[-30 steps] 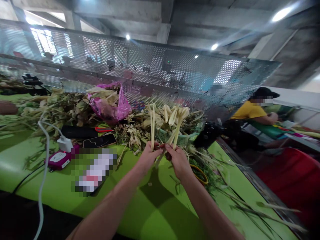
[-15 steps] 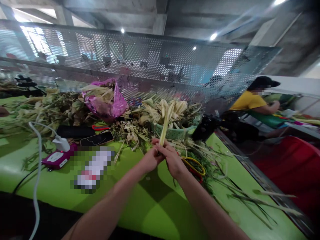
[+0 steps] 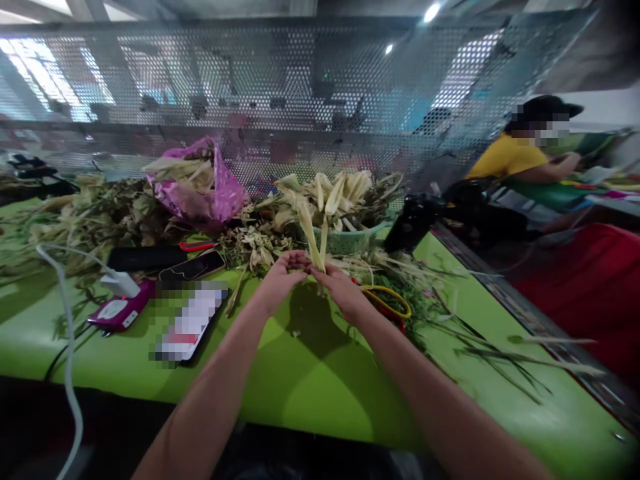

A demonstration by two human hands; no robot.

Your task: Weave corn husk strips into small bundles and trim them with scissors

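Over the green table [image 3: 310, 393] my two hands meet around a few pale yellow-green flower buds on stems [image 3: 316, 241]. My left hand [image 3: 280, 280] curls its fingers round the base of the stems from the left. From the right, my right hand [image 3: 343, 290] pinches the same stems. The buds stick up above both hands. Just behind them stands a green basket [image 3: 350, 241] piled with more pale buds [image 3: 340, 190].
A pink plastic bag [image 3: 200, 190] of buds and heaps of leafy trimmings [image 3: 95, 213] lie along the perforated metal screen [image 3: 280, 87]. Phones [image 3: 193, 267], a pink power bank [image 3: 117, 313] with a white cable, and yellow scissors [image 3: 393, 300] lie on the table. A person in yellow [image 3: 510, 157] sits at right.
The spread buds were gathered into a tight bundle and brought lower toward the table. My hands closed together, and the view tilted down.
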